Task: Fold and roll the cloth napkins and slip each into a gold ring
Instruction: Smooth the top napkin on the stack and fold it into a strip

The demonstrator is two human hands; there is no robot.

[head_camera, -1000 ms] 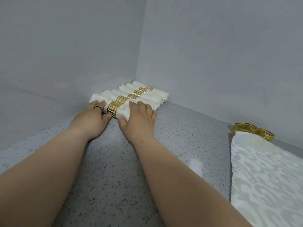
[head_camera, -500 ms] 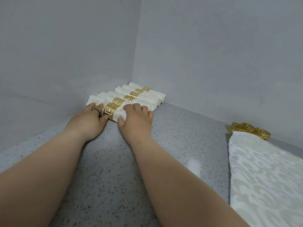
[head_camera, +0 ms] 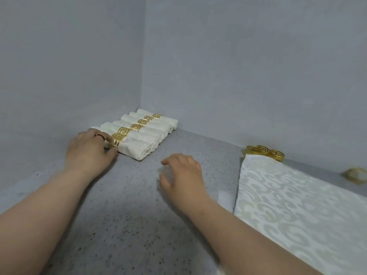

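Observation:
Several cream rolled napkins, each in a gold ring, lie side by side in the far corner. The nearest roll [head_camera: 139, 148] has a wide gold ring [head_camera: 118, 137]. My left hand [head_camera: 89, 150] rests on that roll's left end, fingertips touching the ring. My right hand [head_camera: 183, 171] hovers over the counter to the right of the rolls, fingers loosely curved, holding nothing. A flat patterned napkin [head_camera: 294, 211] lies spread at the right.
Three loose gold rings [head_camera: 264, 152] stand against the back wall beyond the flat napkin. Another blurred gold object [head_camera: 354, 175] sits at the far right. Grey walls meet in the corner behind the rolls. The speckled grey counter [head_camera: 129, 215] lies between my arms.
My right hand has let go of the nearest roll and drawn back to the right. My left hand stays on the roll's left end. The view has swung right.

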